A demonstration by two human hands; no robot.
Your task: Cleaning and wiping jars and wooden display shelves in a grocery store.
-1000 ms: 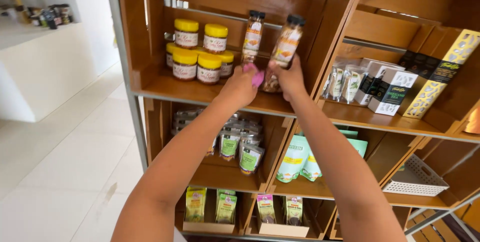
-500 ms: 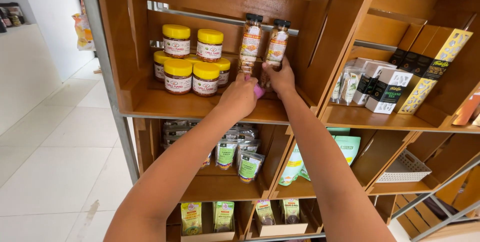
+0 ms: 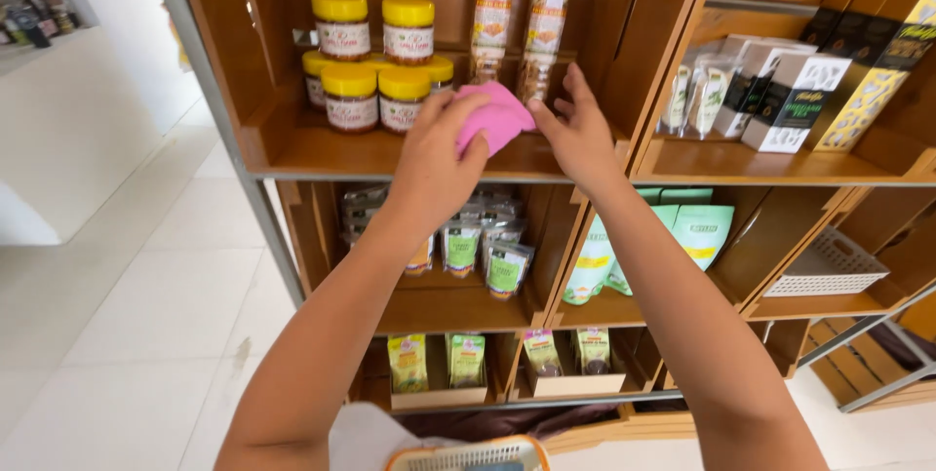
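The left hand [image 3: 434, 154] reached up with its grip clenched on a pink cloth [image 3: 495, 116] at the wooden shelf [image 3: 312, 149] front. The right hand [image 3: 575, 135], fingers spread and released, hovered just below two tall bottles [image 3: 517, 27].

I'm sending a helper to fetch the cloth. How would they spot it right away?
Look at the top left wooden crate of the shelf unit. On its floor, before two tall black-capped bottles, the left hand grips a pink cloth. It is the only soft, pink thing among the yellow-lidded jars.

Pink cloth [image 3: 495, 118] partly under left hand [image 3: 436, 154]; bottles [image 3: 517, 18] caps cut off.
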